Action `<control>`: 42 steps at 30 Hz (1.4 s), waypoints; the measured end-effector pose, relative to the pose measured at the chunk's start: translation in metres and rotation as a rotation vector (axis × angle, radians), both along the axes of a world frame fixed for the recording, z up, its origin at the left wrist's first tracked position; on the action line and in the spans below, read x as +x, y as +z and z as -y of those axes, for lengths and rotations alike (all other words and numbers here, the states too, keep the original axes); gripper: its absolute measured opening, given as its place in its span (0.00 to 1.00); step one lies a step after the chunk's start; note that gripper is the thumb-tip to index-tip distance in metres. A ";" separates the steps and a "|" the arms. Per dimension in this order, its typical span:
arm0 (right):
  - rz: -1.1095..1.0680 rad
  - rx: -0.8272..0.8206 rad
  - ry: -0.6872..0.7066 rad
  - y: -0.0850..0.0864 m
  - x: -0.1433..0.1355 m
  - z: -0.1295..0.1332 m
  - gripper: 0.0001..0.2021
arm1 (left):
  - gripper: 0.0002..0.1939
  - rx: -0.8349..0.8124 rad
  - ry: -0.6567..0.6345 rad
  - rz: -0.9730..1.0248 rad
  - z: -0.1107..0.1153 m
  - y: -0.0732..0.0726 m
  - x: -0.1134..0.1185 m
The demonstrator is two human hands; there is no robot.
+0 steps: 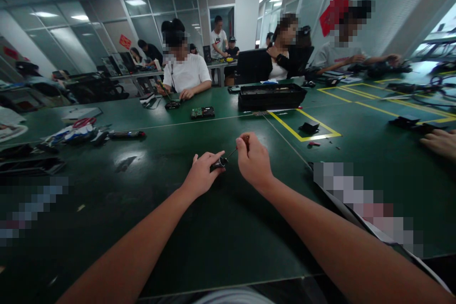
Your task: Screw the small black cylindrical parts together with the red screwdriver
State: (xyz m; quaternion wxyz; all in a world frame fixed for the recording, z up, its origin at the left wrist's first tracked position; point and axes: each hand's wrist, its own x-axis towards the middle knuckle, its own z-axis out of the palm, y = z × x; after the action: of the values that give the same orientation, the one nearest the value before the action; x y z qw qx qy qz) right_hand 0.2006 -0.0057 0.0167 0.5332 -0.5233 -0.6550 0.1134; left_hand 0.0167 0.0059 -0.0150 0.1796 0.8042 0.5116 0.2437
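Note:
My left hand rests low over the green table and grips a small dark cylindrical part with a metallic rim, its end facing right. In my right hand is a screwdriver with a brownish handle, mostly covered by the fingers. Its thin shaft slants down and left to the end of the cylindrical part. I cannot tell whether the tip touches it.
Ahead lie a circuit board and a long black tray. A dark pen-like tool is at the left, near red-handled scissors. A black piece sits inside yellow tape. Across the table a person works; another person's hand reaches in from the right.

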 end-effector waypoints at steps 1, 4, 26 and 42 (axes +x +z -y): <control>-0.001 0.003 -0.008 0.000 0.000 0.000 0.09 | 0.26 0.002 0.002 0.004 0.000 0.000 0.000; -0.006 0.017 -0.023 0.000 0.002 0.000 0.09 | 0.25 0.013 0.004 0.031 0.001 0.002 -0.001; -0.036 0.104 -0.043 -0.004 0.004 -0.004 0.09 | 0.21 -0.258 0.061 -0.086 -0.005 0.027 0.000; -0.058 0.118 -0.042 -0.004 0.006 -0.006 0.09 | 0.13 -0.214 -0.040 -0.323 -0.022 0.024 0.022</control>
State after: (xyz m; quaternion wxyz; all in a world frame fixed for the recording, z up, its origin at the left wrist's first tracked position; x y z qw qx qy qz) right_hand 0.2065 0.0007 0.0123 0.5842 -0.5011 -0.6336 0.0789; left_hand 0.0388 0.0279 0.0092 0.1846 0.8191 0.5407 0.0519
